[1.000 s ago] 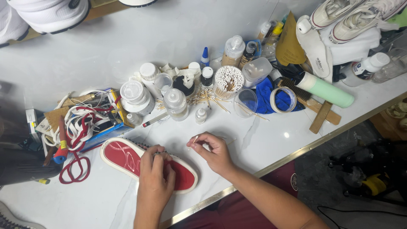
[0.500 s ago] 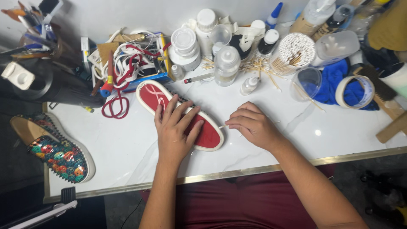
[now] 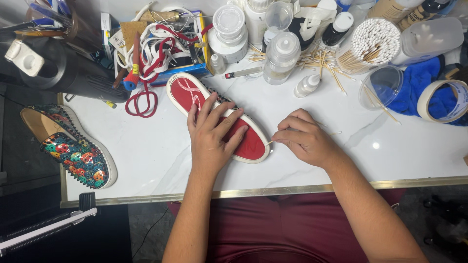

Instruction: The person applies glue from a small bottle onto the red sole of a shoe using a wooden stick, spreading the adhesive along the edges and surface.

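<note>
Left hand (image 3: 213,137) flat, fingers spread, on red sole (image 3: 195,104); right hand (image 3: 303,139) pinching thin stick (image 3: 269,142) at sole's rim. Bare table (image 3: 156,151) leftward, toward gold edge.

Near edge: bare marble (image 3: 161,160) between the studded shoe (image 3: 73,151) and my left hand (image 3: 212,141); I could pass there.
Right: open tabletop beyond my right hand (image 3: 302,139), up to the tape roll (image 3: 446,100).
Behind: blocked by bottles (image 3: 282,57), loose swab sticks (image 3: 321,61), the swab cup (image 3: 373,41), and red laces (image 3: 144,95).
</note>
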